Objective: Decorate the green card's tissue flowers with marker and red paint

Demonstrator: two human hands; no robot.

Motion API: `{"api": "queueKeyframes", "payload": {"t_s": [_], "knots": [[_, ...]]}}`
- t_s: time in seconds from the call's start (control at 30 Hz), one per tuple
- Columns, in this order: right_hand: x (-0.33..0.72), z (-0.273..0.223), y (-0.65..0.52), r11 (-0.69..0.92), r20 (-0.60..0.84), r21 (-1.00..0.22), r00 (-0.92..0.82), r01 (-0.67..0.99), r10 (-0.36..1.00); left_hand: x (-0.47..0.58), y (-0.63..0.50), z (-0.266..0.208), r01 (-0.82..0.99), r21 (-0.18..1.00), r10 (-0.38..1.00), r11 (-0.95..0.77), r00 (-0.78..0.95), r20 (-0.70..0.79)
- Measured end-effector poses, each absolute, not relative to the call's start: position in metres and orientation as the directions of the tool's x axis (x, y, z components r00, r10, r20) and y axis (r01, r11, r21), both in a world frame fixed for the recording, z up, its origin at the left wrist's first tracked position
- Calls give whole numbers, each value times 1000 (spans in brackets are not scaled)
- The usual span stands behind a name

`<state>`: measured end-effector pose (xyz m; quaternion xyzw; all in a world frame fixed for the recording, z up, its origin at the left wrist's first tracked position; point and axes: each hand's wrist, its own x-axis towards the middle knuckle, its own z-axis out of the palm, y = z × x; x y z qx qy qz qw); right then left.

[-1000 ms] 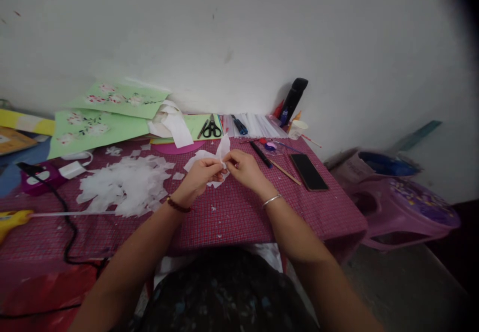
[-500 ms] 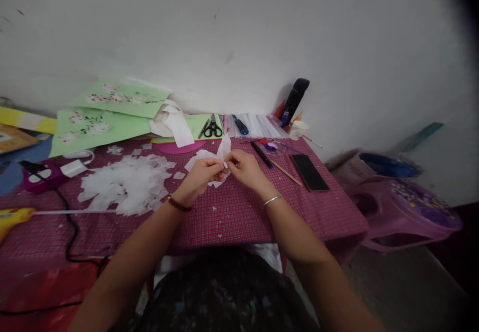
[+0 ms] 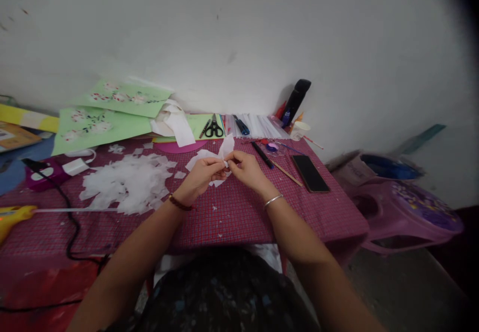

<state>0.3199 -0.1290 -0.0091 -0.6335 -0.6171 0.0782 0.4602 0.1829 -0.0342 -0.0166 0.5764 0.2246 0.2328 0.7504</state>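
Between my fingertips is a piece of thin white paper (image 3: 227, 145), its upper part standing up above my hands. My left hand (image 3: 204, 175) pinches its lower end, and my right hand (image 3: 245, 170) grips the same spot from the other side. The fingertips meet, so the pinched end is mostly hidden. More white paper lies on the table just behind and below my hands. To the left of my left hand spreads a heap of white paper pieces (image 3: 129, 182).
A phone (image 3: 310, 172), a wooden stick (image 3: 286, 173) and a black marker (image 3: 262, 154) lie right of my hands. Scissors (image 3: 214, 127) and a blue cutter (image 3: 241, 125) lie behind. Green painted sheets (image 3: 101, 127) and a yellow glue gun (image 3: 15, 217) are at left.
Both hands stay at nearly the same place, still pinching the white paper, with only slight finger movement. The whole view has shifted a little.
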Motion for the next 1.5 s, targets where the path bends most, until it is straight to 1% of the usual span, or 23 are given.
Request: {"api": "queueKeyframes", "payload": {"t_s": [0.27, 0.4, 0.6, 0.8, 0.97, 1.1, 1.33, 1.5], "knots": [[320, -9, -129, 196, 472, -687, 224, 700, 853, 182, -34, -17, -101, 971, 606, 218, 794, -53], [320, -10, -129, 159, 444, -694, 243, 702, 863, 183, -37, -14, -92, 974, 627, 207, 777, -60], [321, -14, -128, 177, 462, -674, 221, 718, 859, 185, -41, -12, -63, 976, 668, 207, 738, -94], [322, -17, -126, 189, 520, -700, 310, 689, 796, 186, -36, -14, -129, 963, 722, 237, 687, -86], [318, -15, -126, 231, 486, -737, 261, 636, 834, 183, -38, -11, -194, 947, 699, 257, 714, -44], [317, -12, -127, 239, 471, -762, 262, 602, 843, 183, -39, -11, -219, 945, 689, 243, 724, -10], [319, -18, -126, 264, 496, -752, 254, 605, 830, 183, -39, -13, -238, 949, 714, 208, 699, 19], [318, -21, -124, 263, 471, -791, 275, 552, 838, 184, -40, -12, -245, 950, 729, 196, 684, 27]]}}
